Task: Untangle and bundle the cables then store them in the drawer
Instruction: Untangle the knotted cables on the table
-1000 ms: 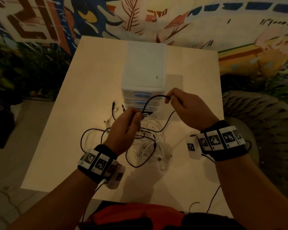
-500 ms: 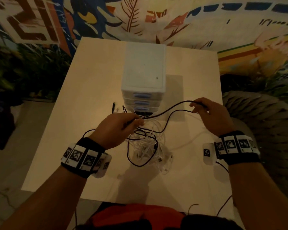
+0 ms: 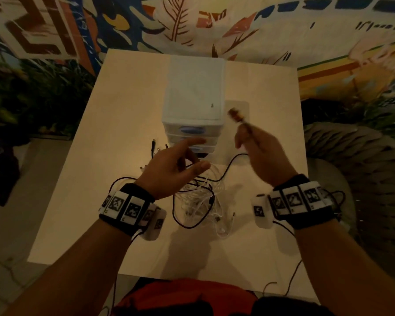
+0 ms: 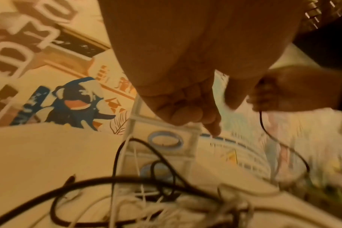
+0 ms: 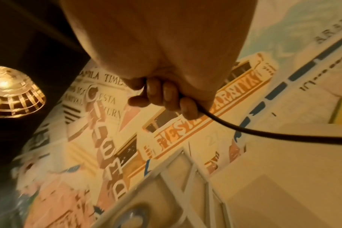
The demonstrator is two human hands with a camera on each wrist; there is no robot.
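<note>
A tangle of white and black cables [image 3: 201, 199] lies on the pale table [image 3: 123, 133], in front of a white drawer unit [image 3: 193, 106] with blue handles, all drawers closed. My right hand [image 3: 245, 136] is raised beside the unit. It grips one black cable [image 5: 244, 131], fingers curled round it; the cable's blurred end sticks up past the fingers. The rest of this cable [image 3: 228, 165] trails down into the tangle. My left hand [image 3: 198, 153] hovers over the tangle with fingers spread, holding nothing.
A woven wicker seat [image 3: 363, 167] stands close to the table's right edge. Dark plants [image 3: 32, 99] fill the left side, and a painted mural wall runs behind the table. Thin black wrist-camera leads [image 3: 290, 281] hang over the near table edge.
My right hand drew the black cable out to the right, then lifted it toward the drawer unit. My left hand let go of the cables and opened above the tangle.
</note>
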